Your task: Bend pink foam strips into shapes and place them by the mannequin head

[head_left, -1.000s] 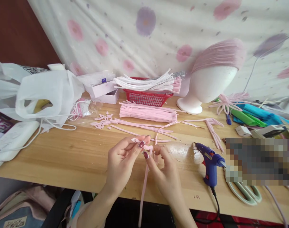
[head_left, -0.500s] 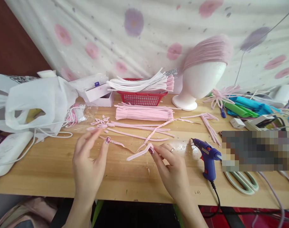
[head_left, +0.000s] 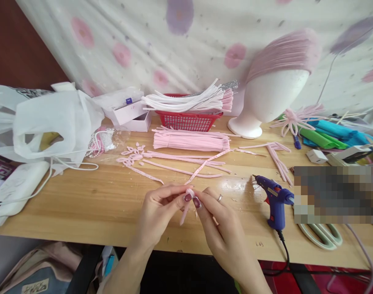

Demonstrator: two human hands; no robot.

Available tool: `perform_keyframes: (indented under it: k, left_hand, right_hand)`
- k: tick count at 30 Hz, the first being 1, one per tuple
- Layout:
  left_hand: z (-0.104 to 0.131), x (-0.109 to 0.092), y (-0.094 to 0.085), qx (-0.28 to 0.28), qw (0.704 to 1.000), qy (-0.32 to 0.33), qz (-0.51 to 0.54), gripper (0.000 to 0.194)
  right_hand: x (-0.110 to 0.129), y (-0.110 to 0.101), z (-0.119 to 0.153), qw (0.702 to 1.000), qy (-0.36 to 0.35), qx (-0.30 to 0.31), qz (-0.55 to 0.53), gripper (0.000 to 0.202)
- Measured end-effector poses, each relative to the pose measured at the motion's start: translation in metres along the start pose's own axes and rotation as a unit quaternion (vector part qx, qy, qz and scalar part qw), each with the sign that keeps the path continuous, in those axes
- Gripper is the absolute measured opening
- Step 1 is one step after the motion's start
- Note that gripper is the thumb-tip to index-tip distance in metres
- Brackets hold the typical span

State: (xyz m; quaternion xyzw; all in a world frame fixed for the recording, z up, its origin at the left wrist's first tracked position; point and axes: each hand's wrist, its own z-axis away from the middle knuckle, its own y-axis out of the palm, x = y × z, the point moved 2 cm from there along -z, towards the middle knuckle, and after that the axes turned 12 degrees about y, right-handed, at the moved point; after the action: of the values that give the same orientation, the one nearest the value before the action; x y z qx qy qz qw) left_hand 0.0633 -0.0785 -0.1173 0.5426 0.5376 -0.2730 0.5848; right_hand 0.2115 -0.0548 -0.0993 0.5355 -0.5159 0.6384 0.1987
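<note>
Above the front of the table, a short pink pipe cleaner [head_left: 184, 215] is bent between the fingertips of both hands. My left hand [head_left: 161, 212] pinches it from the left, and my right hand [head_left: 218, 218] pinches it from the right; the thumbs almost touch. One end of the stem hangs down below the fingers, and the bent part is mostly covered. Behind the hands a pink tape measure [head_left: 201, 167] lies across the table, its middle hidden by my left hand. Small pink pipe-cleaner loops [head_left: 132, 154] lie beyond, to the left.
A blue glue gun [head_left: 276, 204] stands at right, beside green-handled scissors [head_left: 322, 237]. Pink pipe cleaners lie in a bundle [head_left: 189, 141] before a red basket [head_left: 189, 121]. A white foam head [head_left: 273, 96] stands behind. White plastic bags [head_left: 51, 122] crowd the left.
My left hand has moved right from near the loops and closed on the pipe cleaner beside my right hand. The pipe cleaner is now bent more sharply. The view has shifted slightly.
</note>
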Motion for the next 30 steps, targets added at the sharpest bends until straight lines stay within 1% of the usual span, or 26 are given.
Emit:
perform_keyframes:
  k: [4, 7, 11, 15, 18, 21, 26, 30]
  left_hand:
    - [0.003, 0.0, 0.0, -0.007, 0.999, 0.004, 0.037, 0.009]
    - [0.005, -0.002, 0.002, -0.019, 0.998, 0.001, 0.055, 0.01]
    - [0.008, -0.002, 0.007, -0.033, 0.997, -0.008, 0.073, 0.013]
    - [0.007, -0.004, 0.005, -0.058, 0.996, 0.033, 0.057, 0.013]
    - [0.005, -0.004, 0.002, -0.08, 0.994, 0.043, 0.056, 0.015]
    - [0.004, -0.001, -0.001, -0.093, 0.994, 0.02, 0.059, 0.019]
    - [0.007, 0.003, -0.006, -0.096, 0.988, -0.04, 0.112, 0.021]
    - [0.009, 0.002, -0.006, -0.081, 0.985, -0.065, 0.141, 0.019]
  right_hand:
    - [0.004, 0.0, 0.005, 0.998, 0.0, 0.052, -0.025, 0.026]
    - [0.008, 0.003, 0.006, 0.997, -0.008, 0.073, -0.022, 0.021]
    - [0.009, 0.008, 0.007, 0.997, -0.021, 0.067, 0.004, 0.007]
    - [0.006, 0.008, 0.007, 0.997, -0.029, 0.061, 0.035, 0.011]
    - [0.006, 0.006, 0.008, 0.996, -0.031, 0.045, 0.071, 0.014]
    - [0.005, 0.006, 0.008, 0.993, -0.034, 0.031, 0.104, 0.019]
    - [0.0, 0.008, 0.006, 0.987, -0.06, 0.031, 0.148, 0.029]
    - [-0.005, 0.005, 0.007, 0.989, -0.072, 0.019, 0.126, 0.03]
